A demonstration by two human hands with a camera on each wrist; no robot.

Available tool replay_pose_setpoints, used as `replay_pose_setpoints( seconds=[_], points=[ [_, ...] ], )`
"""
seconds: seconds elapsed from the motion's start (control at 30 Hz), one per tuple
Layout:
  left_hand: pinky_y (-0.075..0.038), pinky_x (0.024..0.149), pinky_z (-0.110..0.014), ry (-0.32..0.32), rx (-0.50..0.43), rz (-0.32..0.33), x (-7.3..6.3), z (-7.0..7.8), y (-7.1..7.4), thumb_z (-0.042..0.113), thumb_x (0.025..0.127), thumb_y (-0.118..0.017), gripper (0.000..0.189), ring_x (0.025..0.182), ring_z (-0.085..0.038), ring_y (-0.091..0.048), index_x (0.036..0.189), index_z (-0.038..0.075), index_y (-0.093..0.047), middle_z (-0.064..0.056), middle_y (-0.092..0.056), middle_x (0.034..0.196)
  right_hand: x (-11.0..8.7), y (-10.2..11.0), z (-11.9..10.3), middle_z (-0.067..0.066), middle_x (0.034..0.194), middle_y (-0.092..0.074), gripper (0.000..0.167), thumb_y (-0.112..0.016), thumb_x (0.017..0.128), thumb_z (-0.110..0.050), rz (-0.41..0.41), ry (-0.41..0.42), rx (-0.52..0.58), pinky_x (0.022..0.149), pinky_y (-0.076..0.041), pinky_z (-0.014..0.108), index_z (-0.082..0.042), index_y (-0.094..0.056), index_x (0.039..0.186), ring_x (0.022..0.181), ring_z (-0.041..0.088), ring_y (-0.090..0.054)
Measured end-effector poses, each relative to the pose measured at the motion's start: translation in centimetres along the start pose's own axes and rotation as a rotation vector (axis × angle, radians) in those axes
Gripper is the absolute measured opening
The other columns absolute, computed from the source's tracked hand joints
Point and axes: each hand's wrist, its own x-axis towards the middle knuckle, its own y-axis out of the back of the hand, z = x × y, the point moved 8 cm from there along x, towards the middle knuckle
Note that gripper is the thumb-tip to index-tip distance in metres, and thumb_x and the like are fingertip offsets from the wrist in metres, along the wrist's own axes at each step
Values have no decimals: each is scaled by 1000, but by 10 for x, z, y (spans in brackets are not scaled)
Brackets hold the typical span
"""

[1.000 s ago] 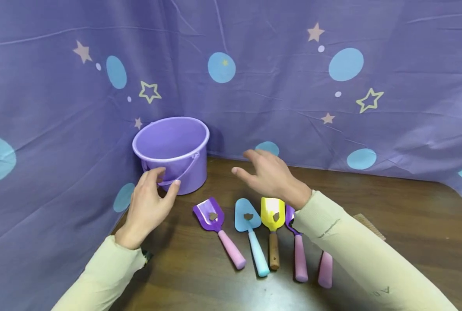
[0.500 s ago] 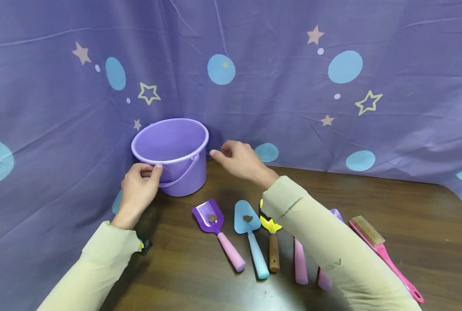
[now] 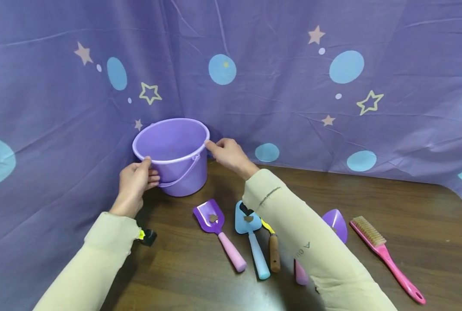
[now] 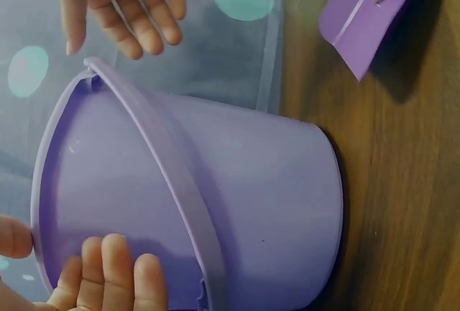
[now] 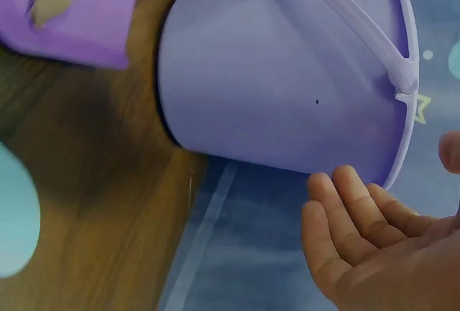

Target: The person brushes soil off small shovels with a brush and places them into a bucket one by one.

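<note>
The purple bucket point(image 3: 193, 179) stands upright in the back left corner, its handle hanging down across the front. At its left front, my left hand point(image 3: 132, 185) holds the rim: the thumb lies at the rim and the fingers point(image 4: 115, 271) spread along the outer wall. On the other side, my right hand point(image 3: 231, 155) reaches the rim with thumb extended. The right wrist view shows that hand's straight fingertips point(image 5: 345, 178) right at the bucket wall, the thumb apart from it.
In front lie a purple scoop point(image 3: 207, 216) with a pink handle, a blue trowel point(image 3: 259, 255) and a wooden-handled yellow tool point(image 3: 274, 252), partly hidden by the right sleeve. Farther right are a purple blade point(image 3: 336, 224) and a pink brush point(image 3: 390, 259). A patterned curtain point(image 3: 273, 108) encloses the back.
My right hand has moved left from above the tools to the bucket's right rim. My left hand has closed in on the left rim. The brush and purple blade have come into view.
</note>
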Motion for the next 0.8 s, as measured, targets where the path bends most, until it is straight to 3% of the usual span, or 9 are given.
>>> replay_pose_setpoints(
  seconds=[0.1,0.2,0.33,0.53,0.67,0.8],
  points=[
    [-55,64,-25,38,-111,-48,3,0,0,28,99,-46,24,58,-9,-61,99,4,-47,-1,-59,73,3,-8,1,7,81,-63,48,-54,92,-50,-35,-39,154,67,-49,31,-3,-61,92,73,18,-61],
    [-55,67,-28,96,-258,-110,3,-3,-1,25,100,-46,23,61,-13,-64,99,2,-46,-4,-59,73,4,-20,2,13,86,-66,46,-54,93,-46,-87,-69,280,65,-50,29,-1,-60,96,73,20,-64],
    [-55,71,-31,157,-410,-167,3,-4,-2,22,100,-46,21,65,-17,-65,98,0,-47,-7,-58,74,4,-34,0,16,89,-66,42,-54,95,-41,-132,-79,382,62,-48,27,1,-60,97,77,23,-64],
    [-55,72,-31,180,-487,-201,2,-1,-6,17,100,-45,16,66,-17,-62,93,3,-48,-6,-57,74,5,-41,-1,10,78,-62,35,-57,95,-36,-110,-96,472,63,-49,28,-1,-58,88,68,17,-60],
    [-54,72,-30,189,-499,-208,1,0,-8,17,100,-44,17,66,-17,-62,92,3,-49,-6,-57,73,5,-44,1,8,76,-60,28,-58,95,-30,-99,-129,525,76,-53,37,-4,-58,86,68,17,-62],
    [-54,72,-30,193,-500,-208,0,-1,-8,17,100,-46,16,66,-17,-61,93,3,-49,-6,-57,73,5,-47,1,6,73,-59,23,-58,95,-26,-94,-150,585,87,-49,46,-5,-58,86,66,16,-61]
  ],
)
